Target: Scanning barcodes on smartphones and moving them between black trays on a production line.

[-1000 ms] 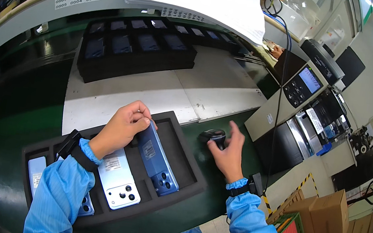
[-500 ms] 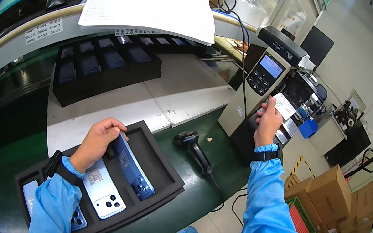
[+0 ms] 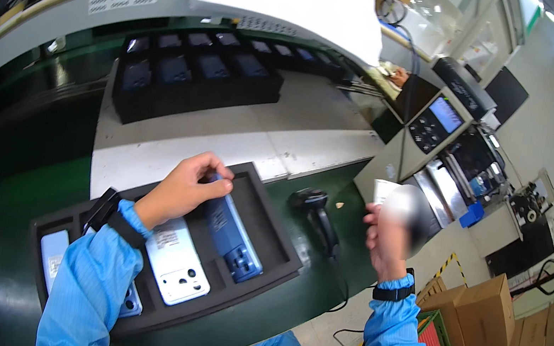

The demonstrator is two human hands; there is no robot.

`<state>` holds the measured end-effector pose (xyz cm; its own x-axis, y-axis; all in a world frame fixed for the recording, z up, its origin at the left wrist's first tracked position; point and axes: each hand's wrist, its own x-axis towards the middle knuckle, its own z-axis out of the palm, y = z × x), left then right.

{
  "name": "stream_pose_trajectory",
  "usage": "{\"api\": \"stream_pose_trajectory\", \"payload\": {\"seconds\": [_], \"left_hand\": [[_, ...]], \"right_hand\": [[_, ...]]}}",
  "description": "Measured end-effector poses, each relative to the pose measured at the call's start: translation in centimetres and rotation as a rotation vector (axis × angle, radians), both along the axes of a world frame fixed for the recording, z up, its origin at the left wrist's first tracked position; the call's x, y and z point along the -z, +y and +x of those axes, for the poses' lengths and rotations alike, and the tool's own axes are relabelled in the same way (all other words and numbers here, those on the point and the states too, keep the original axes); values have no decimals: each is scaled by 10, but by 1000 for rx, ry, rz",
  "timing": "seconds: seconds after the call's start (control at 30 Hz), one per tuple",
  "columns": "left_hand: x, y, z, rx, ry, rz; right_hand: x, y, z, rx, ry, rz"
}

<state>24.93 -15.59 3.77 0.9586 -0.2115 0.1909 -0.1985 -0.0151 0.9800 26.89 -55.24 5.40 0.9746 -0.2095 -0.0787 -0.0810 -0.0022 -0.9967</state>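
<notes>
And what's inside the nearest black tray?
Inside the black tray are a whitish phone, a dark blue phone held by the left hand, and a leftmost phone and its neighbouring phone, both partly covered by the left sleeve. Anything underneath them or the sleeve is hidden.

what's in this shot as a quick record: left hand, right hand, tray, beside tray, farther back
left hand: gripping a dark blue phone by its far end
right hand: holding a white label, partly blurred
tray: black foam, phones in compartments, pale phone beside the dark blue one
beside tray: black handheld scanner
farther back: beige machine, lit screen
</notes>
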Motion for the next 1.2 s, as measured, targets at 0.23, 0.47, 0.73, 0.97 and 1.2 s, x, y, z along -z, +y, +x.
{"api": "stream_pose_trajectory", "payload": {"seconds": [0.23,0.47,0.73,0.97,1.2], "left_hand": [[2,-6,-8,-99,-212,381],[-2,-14,-19,-174,-210,653],[17,-23,-15,-243,-509,994],[5,-8,-23,-191,-448,977],[-16,52,-78,-171,-114,965]], "right_hand": [[-40,89,-21,-1086,394,-735],[-17,89,-17,-889,15,-997],[69,37,15,-8,-524,-1106],[57,45,24,-239,-202,-967],[-26,81,-18,-668,365,421]]}}
